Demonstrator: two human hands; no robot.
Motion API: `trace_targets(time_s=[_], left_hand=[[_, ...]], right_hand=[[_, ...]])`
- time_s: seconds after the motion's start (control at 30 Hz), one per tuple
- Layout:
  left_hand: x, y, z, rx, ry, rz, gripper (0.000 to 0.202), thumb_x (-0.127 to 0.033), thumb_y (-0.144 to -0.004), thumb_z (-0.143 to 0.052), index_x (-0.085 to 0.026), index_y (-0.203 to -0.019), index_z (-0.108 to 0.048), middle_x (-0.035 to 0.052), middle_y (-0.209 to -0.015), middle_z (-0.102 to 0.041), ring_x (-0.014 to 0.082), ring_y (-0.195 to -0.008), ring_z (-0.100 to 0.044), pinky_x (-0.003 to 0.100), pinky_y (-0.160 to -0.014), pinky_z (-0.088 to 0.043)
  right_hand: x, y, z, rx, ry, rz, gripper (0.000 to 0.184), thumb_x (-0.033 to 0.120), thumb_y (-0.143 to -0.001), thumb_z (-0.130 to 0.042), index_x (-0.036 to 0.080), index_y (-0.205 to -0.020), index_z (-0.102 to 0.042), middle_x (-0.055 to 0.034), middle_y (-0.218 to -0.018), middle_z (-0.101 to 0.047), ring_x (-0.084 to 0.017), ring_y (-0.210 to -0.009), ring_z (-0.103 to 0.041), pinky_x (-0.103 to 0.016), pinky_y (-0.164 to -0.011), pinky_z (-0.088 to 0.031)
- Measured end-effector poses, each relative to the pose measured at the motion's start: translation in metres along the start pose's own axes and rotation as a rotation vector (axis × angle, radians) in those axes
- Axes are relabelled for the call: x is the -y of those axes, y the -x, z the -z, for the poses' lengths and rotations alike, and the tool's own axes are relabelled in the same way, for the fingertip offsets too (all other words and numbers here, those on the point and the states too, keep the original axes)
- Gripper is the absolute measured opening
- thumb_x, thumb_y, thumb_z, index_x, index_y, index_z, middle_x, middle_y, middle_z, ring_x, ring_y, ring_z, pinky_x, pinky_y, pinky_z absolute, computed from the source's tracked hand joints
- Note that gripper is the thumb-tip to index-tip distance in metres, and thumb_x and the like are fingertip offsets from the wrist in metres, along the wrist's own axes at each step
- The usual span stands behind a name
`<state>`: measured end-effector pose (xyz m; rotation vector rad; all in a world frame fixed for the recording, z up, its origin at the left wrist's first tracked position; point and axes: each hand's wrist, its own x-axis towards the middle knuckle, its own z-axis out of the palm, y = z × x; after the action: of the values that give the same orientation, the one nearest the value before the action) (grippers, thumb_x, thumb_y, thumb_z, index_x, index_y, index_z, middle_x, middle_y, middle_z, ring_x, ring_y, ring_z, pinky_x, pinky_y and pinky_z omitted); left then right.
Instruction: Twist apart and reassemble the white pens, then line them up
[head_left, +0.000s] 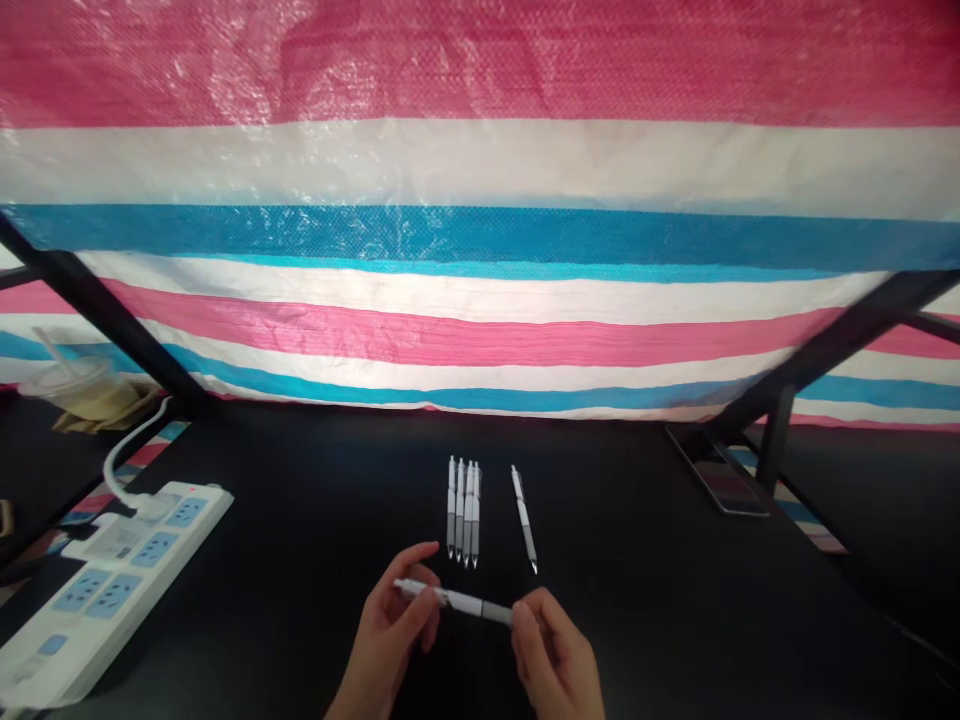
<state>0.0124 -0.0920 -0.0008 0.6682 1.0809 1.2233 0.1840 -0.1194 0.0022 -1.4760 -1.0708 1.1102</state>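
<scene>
Between my two hands a white pen with a grey grip is held nearly level above the black table. My left hand pinches its clicker end between thumb and fingers, the index finger stretched out above it. The fingers of my right hand close around the grey grip end and hide the tip. Just beyond my hands, several matching pens lie side by side in a row, tips toward me. One more such pen rests apart, to their right and slightly slanted.
A white power strip with a plugged-in cable lies at the left. At the right back is a dark phone beside a black frame leg. A striped plastic sheet hangs behind the table. A lidded cup stands far left.
</scene>
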Motion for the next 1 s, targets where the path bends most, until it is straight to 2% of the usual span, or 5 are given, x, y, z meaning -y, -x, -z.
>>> trace_targets(time_s=[0.27, 0.6, 0.77, 0.9, 1.0], left_hand=[[0.005, 0.005, 0.008, -0.067, -0.033, -0.002, 0.034, -0.045, -0.073, -0.080, -0.014, -0.085, -0.073, -0.0023, -0.056, -0.055, 0.0082, -0.052, -0.047, 0.019, -0.050, -0.037], [0.005, 0.004, 0.010, -0.163, 0.056, 0.029, 0.035, -0.045, -0.069, -0.082, -0.016, -0.067, -0.064, -0.0043, -0.051, -0.053, 0.0060, -0.045, -0.044, 0.016, -0.042, -0.032], [0.004, 0.005, 0.009, -0.163, 0.077, 0.023, 0.033, -0.044, -0.067, -0.084, -0.015, -0.075, -0.070, -0.0022, -0.053, -0.057, 0.0086, -0.049, -0.048, 0.018, -0.045, -0.037], [0.007, 0.005, 0.012, -0.148, 0.086, 0.033, 0.032, -0.043, -0.069, -0.083, -0.015, -0.079, -0.071, -0.0013, -0.055, -0.058, 0.0091, -0.049, -0.050, 0.018, -0.046, -0.038], [0.010, 0.005, 0.014, -0.134, 0.078, 0.022, 0.030, -0.041, -0.071, -0.082, -0.015, -0.079, -0.071, -0.0010, -0.056, -0.059, 0.0091, -0.050, -0.050, 0.018, -0.046, -0.038]], right_hand=[[-0.014, -0.007, -0.002, 0.034, 0.003, -0.027, 0.055, 0.061, -0.090, -0.049, 0.021, -0.052, -0.046, 0.0066, -0.042, -0.034, -0.008, -0.039, -0.033, -0.023, -0.042, -0.025], [-0.033, -0.008, -0.003, 0.118, -0.114, 0.056, 0.035, 0.052, -0.081, -0.067, 0.019, -0.091, -0.067, -0.0052, -0.069, -0.070, -0.015, -0.052, -0.060, -0.024, -0.050, -0.047], [-0.017, -0.009, 0.000, 0.257, -0.070, 0.003, 0.050, 0.053, -0.093, -0.049, 0.018, -0.058, -0.055, 0.0014, -0.047, -0.052, -0.008, -0.039, -0.042, -0.020, -0.040, -0.029], [-0.020, -0.006, -0.001, 0.156, -0.070, 0.050, 0.040, 0.054, -0.090, -0.055, 0.019, -0.068, -0.055, 0.0041, -0.053, -0.050, -0.009, -0.044, -0.042, -0.022, -0.044, -0.030], [-0.024, -0.004, -0.003, 0.092, 0.008, 0.067, 0.053, 0.054, -0.093, -0.047, 0.021, -0.052, -0.046, 0.0036, -0.047, -0.043, -0.010, -0.044, -0.040, -0.023, -0.046, -0.030]])
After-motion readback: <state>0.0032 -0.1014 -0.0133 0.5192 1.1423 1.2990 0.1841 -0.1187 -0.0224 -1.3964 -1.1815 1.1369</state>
